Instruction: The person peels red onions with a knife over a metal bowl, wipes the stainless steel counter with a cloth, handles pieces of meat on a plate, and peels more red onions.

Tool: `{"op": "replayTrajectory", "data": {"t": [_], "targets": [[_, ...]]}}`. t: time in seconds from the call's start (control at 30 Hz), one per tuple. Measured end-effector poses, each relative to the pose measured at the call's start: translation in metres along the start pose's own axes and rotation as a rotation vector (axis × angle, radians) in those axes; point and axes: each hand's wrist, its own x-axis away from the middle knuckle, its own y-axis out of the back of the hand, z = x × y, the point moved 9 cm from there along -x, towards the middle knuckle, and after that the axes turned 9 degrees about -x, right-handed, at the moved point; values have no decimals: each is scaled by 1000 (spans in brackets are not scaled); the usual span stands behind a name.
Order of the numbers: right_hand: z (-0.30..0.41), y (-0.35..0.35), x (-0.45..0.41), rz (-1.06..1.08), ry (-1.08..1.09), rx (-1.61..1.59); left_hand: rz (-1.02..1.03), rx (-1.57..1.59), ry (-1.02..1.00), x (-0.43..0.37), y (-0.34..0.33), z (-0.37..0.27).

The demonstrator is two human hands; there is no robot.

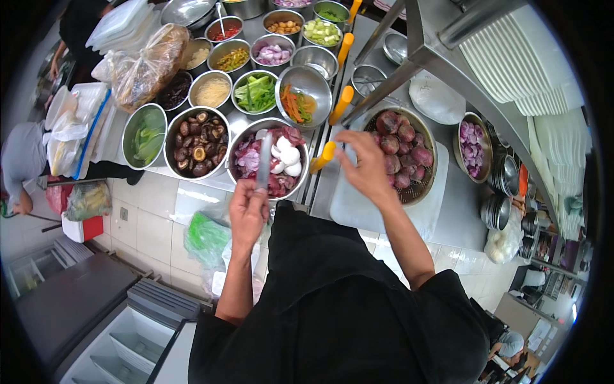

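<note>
My left hand grips a knife, its blade pointing up over a metal bowl. That bowl holds onion skins and several white peeled pieces. My right hand is raised with fingers curved and thumb apart, nothing visible in it. It is beside the left rim of a perforated metal colander of unpeeled red onions, which rests on a white cutting board.
Metal pots of mushrooms, cucumber-like greens and chopped scallions stand left. Yellow-orange cylinders line the counter joint. A metal shelf frame rises at right, near a bowl of cut red onions. Another person is far left.
</note>
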Motion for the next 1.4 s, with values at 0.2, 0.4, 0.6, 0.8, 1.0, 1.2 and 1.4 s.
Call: {"op": "replayTrajectory", "data": {"t": [0.2,0.4,0.6,0.8,1.0,1.2,1.4], "targets": [[36,-88,-2,135,276,-44,-354,-438,-29,15,54,-9],[12,-94,7,308,106,-144,-203,-489,74,48,19,6],[-9,61,7,19,-166,-433,45,-531,55,57,-53,15],[-93,195,79,-609,-187,-457,256,-775,-648,27,-213,-55],[-134,196,133,-700,-298,-391,150,-1002,-921,-5,-319,-35],[-106,135,138,-455,-211,-387,-21,-714,-891,2,-273,-50],[-54,49,151,204,104,-346,-533,-861,-477,27,-83,-39]]}}
